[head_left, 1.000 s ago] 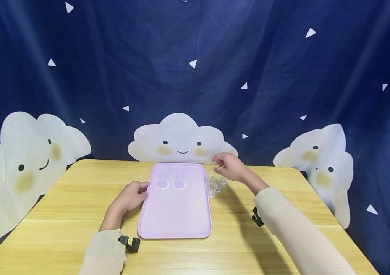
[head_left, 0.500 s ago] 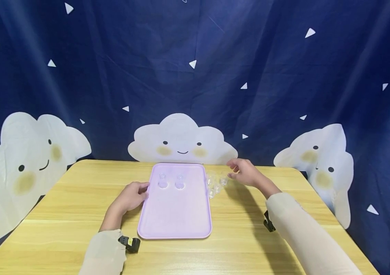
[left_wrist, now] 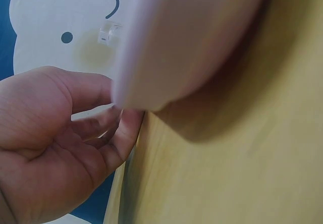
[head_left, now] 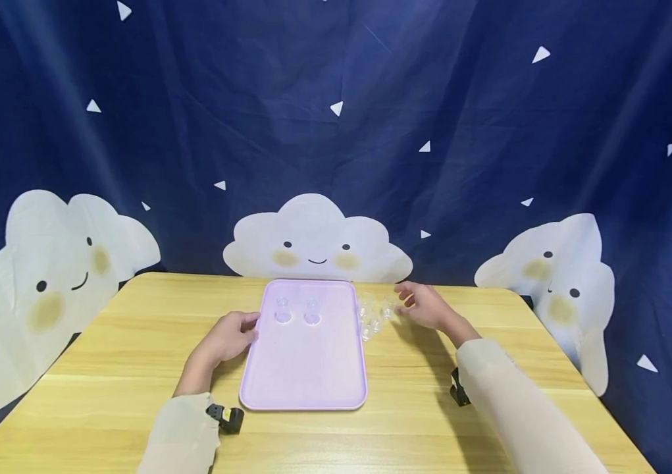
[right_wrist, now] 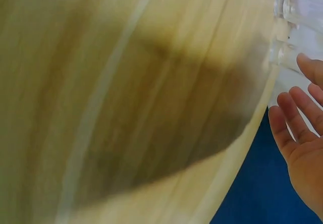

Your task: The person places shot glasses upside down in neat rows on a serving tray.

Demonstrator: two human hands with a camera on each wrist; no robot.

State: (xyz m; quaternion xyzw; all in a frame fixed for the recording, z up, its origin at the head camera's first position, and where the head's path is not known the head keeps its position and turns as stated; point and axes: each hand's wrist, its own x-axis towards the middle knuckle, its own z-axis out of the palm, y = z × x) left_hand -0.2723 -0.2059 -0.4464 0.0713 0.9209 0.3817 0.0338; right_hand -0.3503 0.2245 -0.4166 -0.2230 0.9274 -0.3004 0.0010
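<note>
A lilac tray (head_left: 305,368) lies on the wooden table. My left hand (head_left: 229,338) grips its left edge; in the left wrist view the thumb meets the tray's rim and the fingers curl beneath. Two small clear cups, a left one (head_left: 283,311) and a right one (head_left: 312,313), stand side by side near the tray's far end. Several more clear cups (head_left: 376,319) cluster against the tray's right side. Just right of them is my right hand (head_left: 424,307), fingers apart and holding nothing. In the right wrist view its thumb is close to the nearest cup (right_wrist: 284,54).
The wooden table (head_left: 110,368) reaches back to a dark blue curtain (head_left: 288,118) printed with white clouds and triangles. A black wrist camera (head_left: 226,418) is on the left sleeve, another black camera (head_left: 459,387) on the right one.
My right hand has moved right and slightly down, from over the loose cups to beside them. My left hand keeps its place on the tray; the two cups on it stay put.
</note>
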